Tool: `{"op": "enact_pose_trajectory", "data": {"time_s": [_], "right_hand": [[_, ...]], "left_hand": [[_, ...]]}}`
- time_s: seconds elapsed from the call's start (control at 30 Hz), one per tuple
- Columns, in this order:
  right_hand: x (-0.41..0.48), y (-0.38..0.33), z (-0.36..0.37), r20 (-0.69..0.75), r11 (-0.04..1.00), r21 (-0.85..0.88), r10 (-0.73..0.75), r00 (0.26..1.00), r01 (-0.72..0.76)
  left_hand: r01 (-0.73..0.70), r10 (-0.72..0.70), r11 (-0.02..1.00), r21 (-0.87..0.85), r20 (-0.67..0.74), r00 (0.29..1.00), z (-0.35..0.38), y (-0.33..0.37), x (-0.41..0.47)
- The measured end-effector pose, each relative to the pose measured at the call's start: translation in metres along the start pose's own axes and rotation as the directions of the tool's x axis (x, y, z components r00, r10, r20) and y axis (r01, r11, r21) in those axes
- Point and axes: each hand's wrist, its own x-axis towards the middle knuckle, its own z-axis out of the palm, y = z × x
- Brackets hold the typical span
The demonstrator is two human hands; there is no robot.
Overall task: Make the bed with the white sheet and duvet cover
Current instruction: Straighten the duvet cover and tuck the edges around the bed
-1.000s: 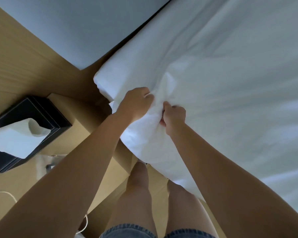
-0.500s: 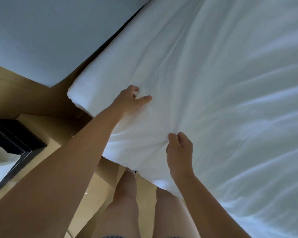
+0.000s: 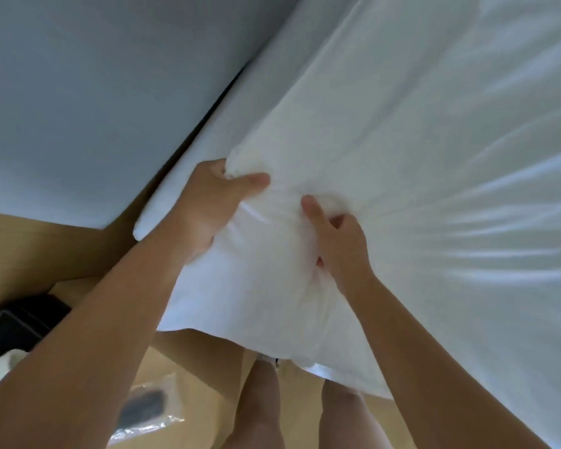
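Gripping a bunched corner of the white duvet cover (image 3: 266, 296) at centre frame, left hand (image 3: 214, 205) and right hand (image 3: 340, 247) each clench cloth; pulling evenly toward lower left should flatten creases fanning right.

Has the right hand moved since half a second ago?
Yes. The right hand has moved up the bed toward the headboard, closing on the left hand; both grip bunched white bedding.
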Motion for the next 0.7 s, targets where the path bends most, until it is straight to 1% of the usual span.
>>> {"op": "enact_pose_trajectory", "data": {"time_s": [0.03,0.07,0.13,0.17,0.2,0.23,0.27,0.3,0.33,0.37,0.4,0.43,0.5,0.53,0.57,0.6,0.63,0.67,0.7], "right_hand": [[0.005,-0.018,0.006,0.076,0.997,-0.075,-0.01,0.997,0.015],[0.012,-0.035,0.015,0.158,0.994,-0.105,-0.025,0.987,0.042],[0.023,-0.06,0.039,0.279,0.995,-0.047,-0.07,0.958,0.086],[0.029,-0.065,0.053,0.311,0.996,-0.005,-0.087,0.946,0.094],[0.037,-0.064,0.069,0.339,0.995,0.001,-0.095,0.936,0.1],[0.044,-0.059,0.085,0.364,0.994,-0.035,-0.085,0.927,0.105],[0.051,-0.048,0.099,0.383,0.99,-0.1,-0.058,0.922,0.104],[0.057,-0.034,0.111,0.391,0.98,-0.176,-0.013,0.92,0.089],[0.063,-0.017,0.119,0.402,0.969,-0.233,0.024,0.915,0.077],[0.069,0.0,0.123,0.416,0.957,-0.271,0.02,0.909,0.103],[0.072,0.014,0.123,0.428,0.937,-0.299,-0.036,0.903,0.179],[0.071,0.023,0.121,0.449,0.908,-0.32,-0.104,0.887,0.268],[0.067,0.033,0.113,0.51,0.839,-0.344,-0.209,0.834,0.421],[0.062,0.036,0.107,0.54,0.803,-0.352,-0.246,0.805,0.481],[0.058,0.037,0.1,0.565,0.761,-0.37,-0.272,0.779,0.534],[0.054,0.038,0.093,0.587,0.703,-0.4,-0.297,0.754,0.588],[0.05,0.04,0.086,0.612,0.615,-0.457,-0.307,0.729,0.642],[0.046,0.043,0.079,0.632,0.492,-0.535,-0.307,0.711,0.687],[0.042,0.048,0.075,0.638,0.333,-0.617,-0.318,0.701,0.713]], "left_hand": [[-0.013,0.013,1.0,-0.002,-0.027,1.0,-0.013,0.012,-0.002],[-0.026,0.026,1.0,0.006,-0.055,0.998,-0.026,0.022,-0.001],[-0.034,0.038,0.999,0.033,-0.108,0.993,-0.051,0.033,0.009],[-0.027,0.035,0.998,0.062,-0.141,0.989,-0.063,0.032,0.017],[-0.008,0.027,0.995,0.102,-0.193,0.981,-0.074,0.025,0.026],[0.026,0.016,0.987,0.159,-0.259,0.966,-0.084,0.013,0.039],[0.075,0.01,0.965,0.252,-0.323,0.946,-0.089,-0.004,0.053],[0.142,0.019,0.901,0.409,-0.366,0.93,-0.09,-0.023,0.066],[0.201,0.048,0.783,0.589,-0.38,0.924,-0.088,-0.043,0.079],[0.228,0.087,0.649,0.726,-0.369,0.925,-0.083,-0.062,0.092],[0.233,0.131,0.553,0.8,-0.36,0.923,-0.079,-0.077,0.104],[0.246,0.159,0.488,0.838,-0.362,0.919,-0.075,-0.087,0.114],[0.296,0.18,0.384,0.875,-0.385,0.905,-0.073,-0.098,0.133],[0.315,0.173,0.347,0.883,-0.391,0.904,-0.072,-0.1,0.14],[0.329,0.159,0.336,0.883,-0.397,0.904,-0.071,-0.101,0.145],[0.337,0.138,0.36,0.87,-0.407,0.903,-0.069,-0.101,0.148],[0.336,0.122,0.404,0.851,-0.414,0.902,-0.067,-0.1,0.15],[0.32,0.115,0.456,0.831,-0.412,0.904,-0.066,-0.099,0.152],[0.294,0.119,0.503,0.813,-0.402,0.908,-0.064,-0.097,0.154]]}}
